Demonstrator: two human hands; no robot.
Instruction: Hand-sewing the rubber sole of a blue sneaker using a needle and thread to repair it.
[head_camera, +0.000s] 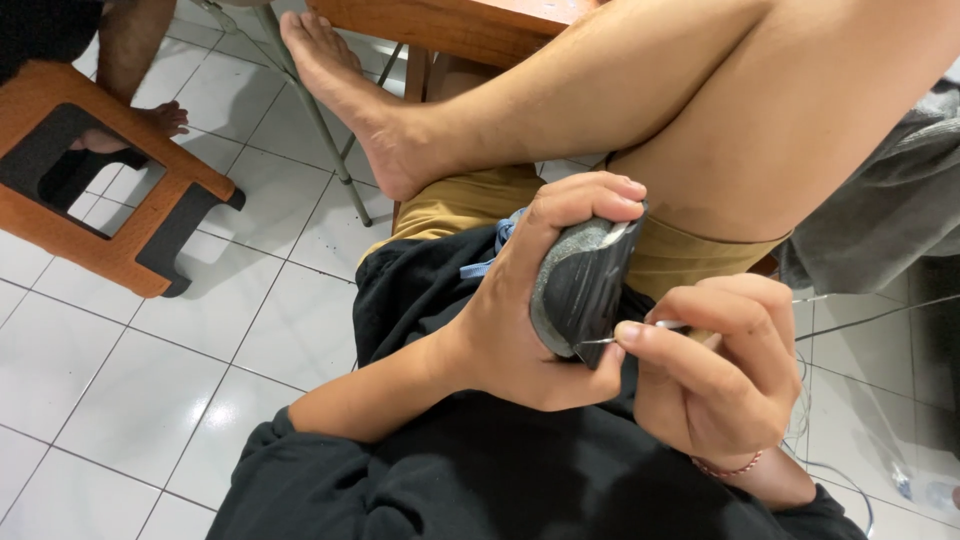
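The fingers (590, 205) of the left hand (530, 310) were curled tight over the toe of a dark grey shoe with a black rubber sole (580, 285), the thumb lying underneath and the sole turned up toward the camera. Just to the right of them, the right hand (715, 375) had its fingers (650, 335) pinched closed on a thin silver needle (598, 341), whose tip touched the lower rim of the sole where sole meets upper. A pale thread (870, 316) ran off from the right hand toward the right edge of the view.

Judged from this, the step in hand was stitching along the sole's edge: the needle sat at the seam but was not yet driven through. The next move would call for a firm, steady push along the needle's line while the left hand braced the shoe, with the left thumb kept out of the point's path.

The shoe was held in the air above the person's lap, over a black garment (480, 470) and mustard-yellow shorts (470, 205). The person's bare crossed leg (640, 90) lay close above the fingers, limiting room upward. To the right the space was open enough to draw thread out. Well to the left, over white floor tiles (150, 380), stood a brown wooden stool (100, 195), with another person's foot (160, 120) beside it.
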